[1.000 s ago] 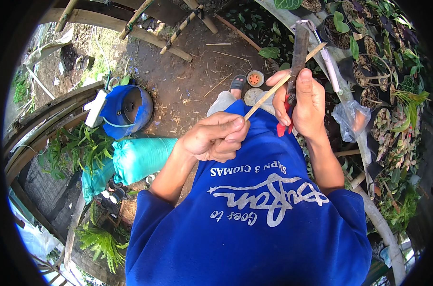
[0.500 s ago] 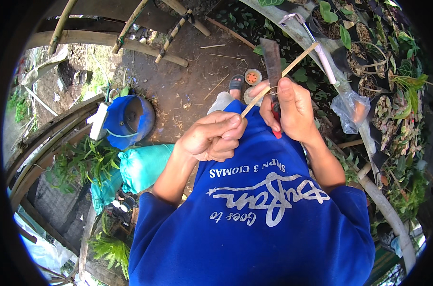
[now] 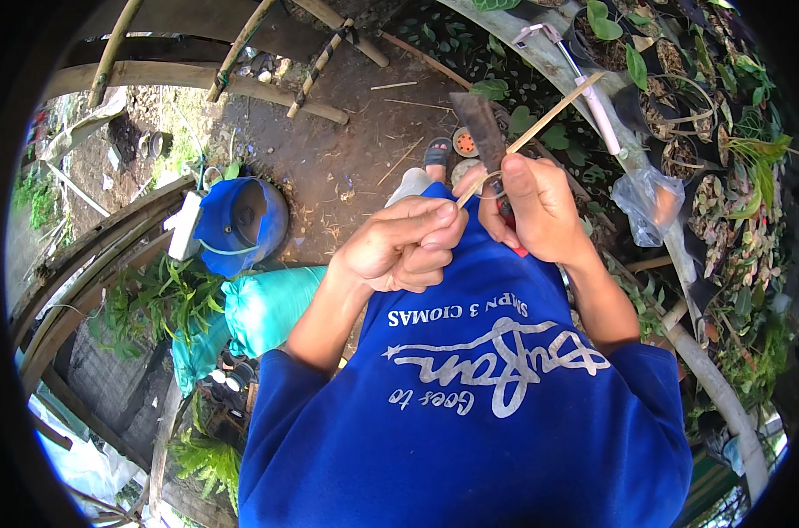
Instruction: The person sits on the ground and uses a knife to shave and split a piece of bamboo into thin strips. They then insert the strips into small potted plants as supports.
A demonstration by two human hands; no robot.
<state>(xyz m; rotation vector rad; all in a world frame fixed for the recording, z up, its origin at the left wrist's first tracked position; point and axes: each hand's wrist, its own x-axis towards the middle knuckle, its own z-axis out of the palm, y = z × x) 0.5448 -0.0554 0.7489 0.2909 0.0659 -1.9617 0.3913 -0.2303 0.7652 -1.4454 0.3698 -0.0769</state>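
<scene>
My left hand (image 3: 404,242) is closed in a pinch on the near end of a thin bamboo strip (image 3: 553,113), which slants up to the right. In my right hand (image 3: 540,211) is a knife (image 3: 479,128) with a broad dark blade and a red handle, mostly covered by the fingers. The blade points away from me and leans left. My right thumb lies along the strip, close to the base of the blade. A thin curled shaving shows between the two hands. Where the edge meets the strip is hidden by my fingers.
A blue bucket (image 3: 272,220) stands at the left beside teal sacks (image 3: 272,308) and leafy plants. Potted plants line the right side behind a grey pole (image 3: 725,405), where a pink selfie stick (image 3: 600,114) and a clear plastic bag (image 3: 648,207) rest. Bamboo poles (image 3: 316,75) cross the far left.
The bamboo strip has shifted slightly up and to the right. The knife blade now leans further left and sits a little lower. Both hands keep their hold.
</scene>
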